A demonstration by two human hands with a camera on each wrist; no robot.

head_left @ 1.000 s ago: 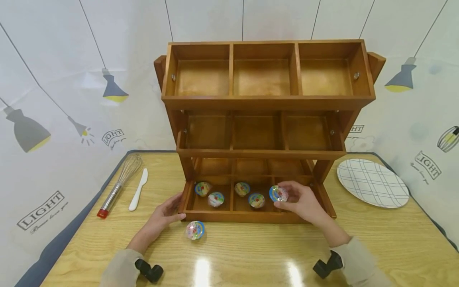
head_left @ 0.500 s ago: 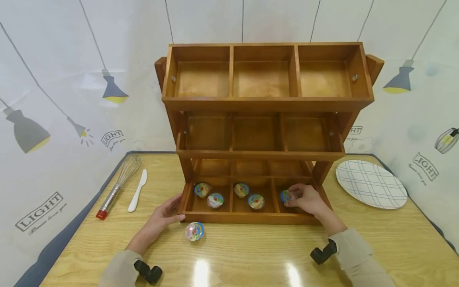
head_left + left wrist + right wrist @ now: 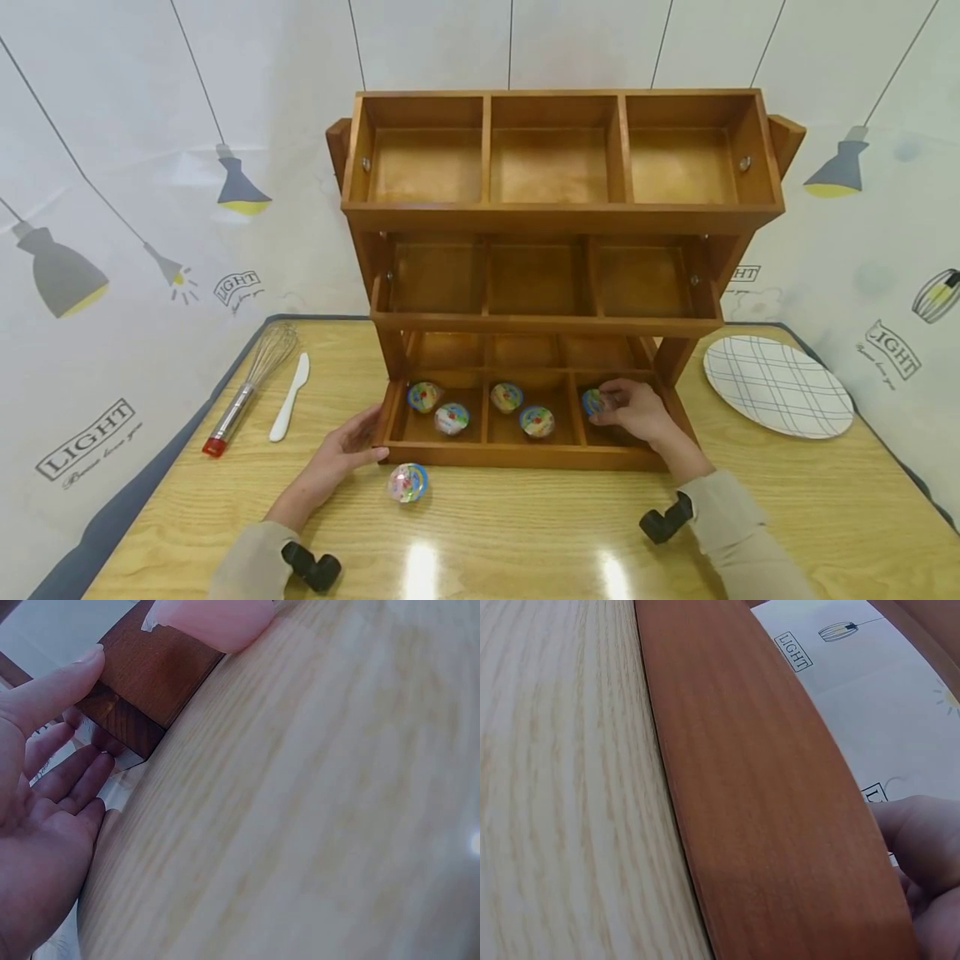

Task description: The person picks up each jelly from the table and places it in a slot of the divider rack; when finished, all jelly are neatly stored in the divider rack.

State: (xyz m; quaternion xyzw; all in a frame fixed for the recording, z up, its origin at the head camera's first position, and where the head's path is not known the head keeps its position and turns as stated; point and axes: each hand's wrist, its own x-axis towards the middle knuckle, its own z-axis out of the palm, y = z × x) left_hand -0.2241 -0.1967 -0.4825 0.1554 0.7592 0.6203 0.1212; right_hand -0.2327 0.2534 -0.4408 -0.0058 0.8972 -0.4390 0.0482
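My right hand pinches a jelly cup low in the right compartment of the rack's bottom tier. The fingers partly cover this cup; in the right wrist view the front board hides it. My left hand lies at the left end of the wooden rack, thumb at the front corner and relaxed fingers along the side. Two jelly cups, one at the back and one in front, sit in the left compartment. The middle one has a back cup and a front cup.
Another jelly cup lies tilted on the table before the rack's left end. A whisk and a white plastic knife lie at left. A checked plate lies at right. Two tiers overhang the bottom one.
My right hand has lowered the jelly cup from above the divider into the right compartment, then shifted it slightly left. The left hand stays in place.
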